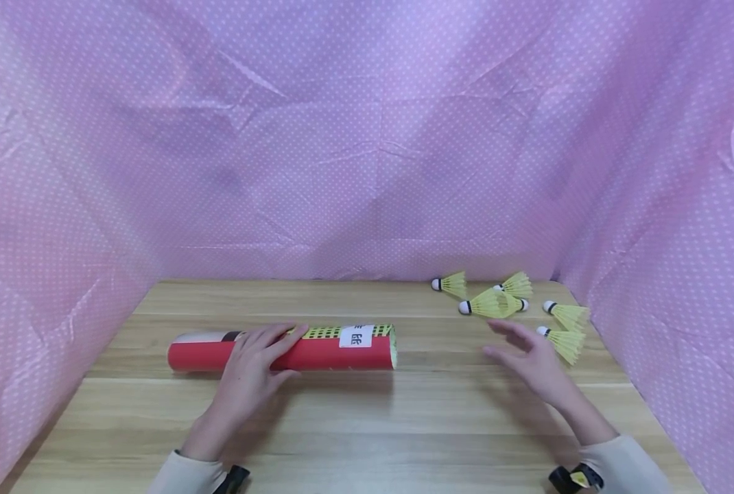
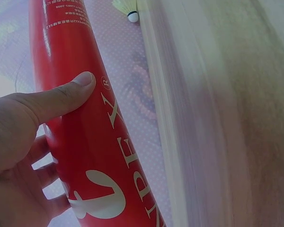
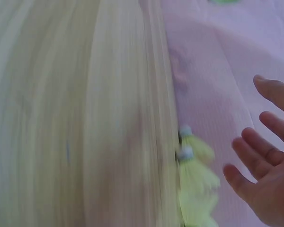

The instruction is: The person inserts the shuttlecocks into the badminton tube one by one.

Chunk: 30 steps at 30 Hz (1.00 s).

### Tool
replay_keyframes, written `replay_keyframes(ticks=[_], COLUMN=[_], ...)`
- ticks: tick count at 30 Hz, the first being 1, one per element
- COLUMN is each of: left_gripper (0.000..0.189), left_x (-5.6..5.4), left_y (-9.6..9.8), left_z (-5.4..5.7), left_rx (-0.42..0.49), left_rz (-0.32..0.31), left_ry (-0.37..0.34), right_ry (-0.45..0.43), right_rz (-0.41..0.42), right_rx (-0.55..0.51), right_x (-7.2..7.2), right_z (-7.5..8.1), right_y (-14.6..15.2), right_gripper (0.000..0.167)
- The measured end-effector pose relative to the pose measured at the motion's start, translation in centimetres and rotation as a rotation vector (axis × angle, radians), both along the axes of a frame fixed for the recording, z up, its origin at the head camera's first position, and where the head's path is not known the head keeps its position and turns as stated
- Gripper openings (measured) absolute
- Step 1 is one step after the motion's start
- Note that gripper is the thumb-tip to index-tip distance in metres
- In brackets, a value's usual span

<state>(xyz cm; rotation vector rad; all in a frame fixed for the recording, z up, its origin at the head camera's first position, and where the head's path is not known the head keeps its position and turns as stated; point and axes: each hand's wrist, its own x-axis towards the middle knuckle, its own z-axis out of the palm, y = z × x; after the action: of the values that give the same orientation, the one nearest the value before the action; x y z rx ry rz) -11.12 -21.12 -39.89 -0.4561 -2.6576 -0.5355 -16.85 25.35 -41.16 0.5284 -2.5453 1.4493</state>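
A red shuttlecock tube [image 1: 342, 357] with a yellow-green patterned strip and a white label lies lengthwise on the left half of the table. My left hand [image 1: 252, 367] grips it near its middle. In the left wrist view the thumb [image 2: 66, 97] presses along the red side, and the other fingers go round behind. To the right, my right hand [image 1: 534, 363] hovers with fingers spread and holds nothing. Nearest to it lies a yellow shuttlecock [image 1: 564, 343] with a white cork. In the right wrist view several shuttlecocks [image 3: 196, 172] appear blurred, apart from the fingers.
More yellow shuttlecocks lie at the back right of the wooden table [image 1: 367, 432]: one [image 1: 452, 283] by the back edge, a cluster [image 1: 487, 303] beside it, another [image 1: 567, 314] farther right. Pink dotted cloth [image 1: 367, 171] hangs behind and along both sides.
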Motion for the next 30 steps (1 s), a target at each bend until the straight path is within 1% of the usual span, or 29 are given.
replay_keyframes(ticks=[2, 4, 7, 10, 12, 14, 18, 25, 30], left_gripper=[0.090, 0.090, 0.090, 0.090, 0.090, 0.090, 0.089, 0.086, 0.085], left_x=[-0.1, -0.2, -0.4, -0.6, -0.7, -0.8, -0.8, -0.7, -0.7], left_y=[0.0, -0.1, -0.1, -0.2, -0.2, -0.2, -0.3, -0.5, -0.5], left_z=[-0.1, -0.1, -0.2, -0.3, -0.4, -0.4, -0.4, -0.4, -0.5], left_rx=[-0.003, -0.006, -0.010, -0.014, -0.016, -0.019, -0.019, -0.026, -0.036], left_rz=[-0.003, -0.007, -0.014, -0.019, -0.021, -0.023, -0.028, -0.052, -0.060], left_ry=[0.000, 0.003, 0.008, 0.010, 0.009, 0.007, 0.014, 0.043, 0.060], right_ry=[0.004, 0.022, 0.058, 0.066, 0.037, -0.011, -0.069, -0.084, -0.149], right_rz=[-0.078, -0.127, -0.172, -0.217, -0.222, -0.226, -0.207, -0.204, -0.215], right_rx=[0.063, 0.096, 0.093, 0.096, 0.085, 0.089, 0.096, 0.129, 0.106], right_x=[0.1, 0.0, -0.2, -0.3, -0.4, -0.4, -0.5, -0.6, -0.3], right_z=[0.3, 0.4, 0.3, 0.0, -0.2, -0.4, -0.8, -1.9, -2.1], right_y=[1.7, 3.4, 5.8, 7.8, 8.9, 9.8, 10.9, 11.9, 12.4], right_gripper=[0.051, 0.053, 0.055, 0.056, 0.057, 0.058, 0.062, 0.063, 0.070])
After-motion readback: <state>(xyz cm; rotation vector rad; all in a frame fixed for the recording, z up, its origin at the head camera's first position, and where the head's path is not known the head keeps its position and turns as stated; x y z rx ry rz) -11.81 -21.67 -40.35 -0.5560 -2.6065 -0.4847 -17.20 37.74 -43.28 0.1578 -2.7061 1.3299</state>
